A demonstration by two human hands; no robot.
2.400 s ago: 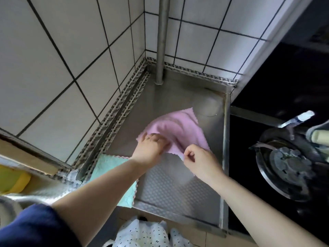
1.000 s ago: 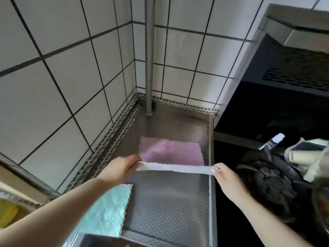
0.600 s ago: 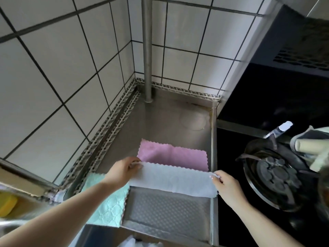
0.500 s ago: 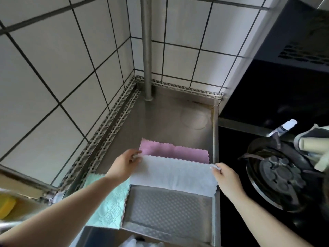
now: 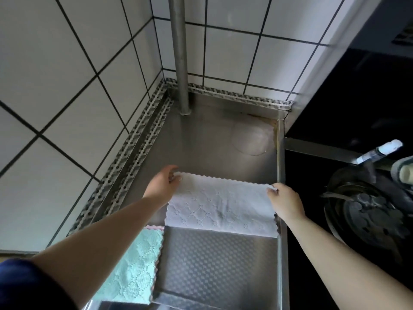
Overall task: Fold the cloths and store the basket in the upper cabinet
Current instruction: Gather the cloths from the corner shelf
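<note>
A cloth [image 5: 220,204], pink on one face and pale grey-white on the other, lies folded in half on the steel counter [image 5: 207,139], white face up, no pink showing. My left hand [image 5: 162,184] pinches its far left corner. My right hand [image 5: 285,201] pinches its far right corner at the counter's right rim. A mint-green cloth [image 5: 134,265] lies flat at the near left, partly under my left forearm. No basket is in view.
White tiled walls close off the left and back, and a vertical steel pipe [image 5: 180,57] stands in the back corner. To the right sits a dark stove with a burner [image 5: 366,218] and a small spray bottle [image 5: 380,151].
The crumpled pink cloth was spread flat, then both hands carried its near edge away from me onto the far edge. The white underside now covers all the pink.
</note>
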